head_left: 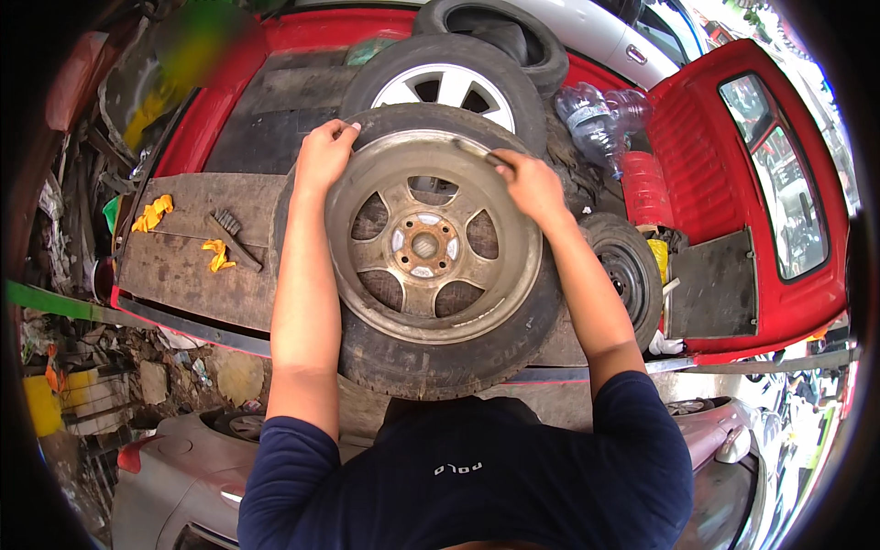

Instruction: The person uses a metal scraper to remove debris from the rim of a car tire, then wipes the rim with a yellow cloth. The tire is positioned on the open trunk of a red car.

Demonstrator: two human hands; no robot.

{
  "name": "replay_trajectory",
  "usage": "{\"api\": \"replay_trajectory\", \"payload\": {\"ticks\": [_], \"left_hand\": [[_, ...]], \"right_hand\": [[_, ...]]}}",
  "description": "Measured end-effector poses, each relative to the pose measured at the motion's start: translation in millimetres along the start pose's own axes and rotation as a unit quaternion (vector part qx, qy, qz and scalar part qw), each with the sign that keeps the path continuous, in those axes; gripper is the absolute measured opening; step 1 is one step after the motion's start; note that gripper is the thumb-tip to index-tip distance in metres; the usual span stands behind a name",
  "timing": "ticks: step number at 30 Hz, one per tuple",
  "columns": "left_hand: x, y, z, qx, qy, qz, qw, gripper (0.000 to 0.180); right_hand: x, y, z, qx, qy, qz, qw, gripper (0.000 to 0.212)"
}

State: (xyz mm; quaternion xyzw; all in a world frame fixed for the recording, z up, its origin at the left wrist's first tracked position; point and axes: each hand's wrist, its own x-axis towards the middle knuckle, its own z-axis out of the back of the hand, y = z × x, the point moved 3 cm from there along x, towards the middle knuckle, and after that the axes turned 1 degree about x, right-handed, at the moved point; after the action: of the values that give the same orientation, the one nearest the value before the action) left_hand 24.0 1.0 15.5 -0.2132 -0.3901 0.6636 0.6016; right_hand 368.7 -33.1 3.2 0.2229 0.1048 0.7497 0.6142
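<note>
A worn black tyre with a dirty grey five-spoke wheel rim in it lies before me, face up and tilted toward me. My left hand is closed on the tyre's upper left side, its fingers curled on the rubber. In my right hand is a slim dark hand tool, its far end against the upper right edge of the rim. Too little of that tool shows to tell its kind. Rust covers the hub face round the bolt holes.
All this rests in a red pickup bed. Behind are a tyre with a silver wheel and a bare tyre. Left, a brush and orange cloths lie on a board. Right are plastic bottles and a spare wheel.
</note>
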Motion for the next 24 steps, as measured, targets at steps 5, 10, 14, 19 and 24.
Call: {"api": "replay_trajectory", "payload": {"ticks": [5,10,14,19,24], "left_hand": [[1.4,-1.6,-0.8,0.013,0.002,0.016,1.0,0.039],[0.9,0.1,0.9,0.021,0.004,0.026,0.999,0.04],[2.4,4.3,3.8,0.011,0.0,0.037,0.999,0.041],[3.1,5.3,5.8,0.002,-0.006,0.039,0.999,0.041],[2.0,3.9,5.2,-0.014,-0.016,0.019,1.0,0.038]], "right_hand": [[-9.8,-15.8,10.0,0.012,-0.018,-0.056,0.998,0.031],[8.6,2.4,-9.1,0.033,-0.014,-0.06,0.998,0.03],[26.8,20.5,-25.2,0.062,-0.009,-0.038,0.997,0.03],[28.2,14.1,-27.3,0.097,0.072,-0.03,0.992,0.032],[25.0,-10.0,-4.8,0.145,0.013,-0.099,0.984,0.034]]}}
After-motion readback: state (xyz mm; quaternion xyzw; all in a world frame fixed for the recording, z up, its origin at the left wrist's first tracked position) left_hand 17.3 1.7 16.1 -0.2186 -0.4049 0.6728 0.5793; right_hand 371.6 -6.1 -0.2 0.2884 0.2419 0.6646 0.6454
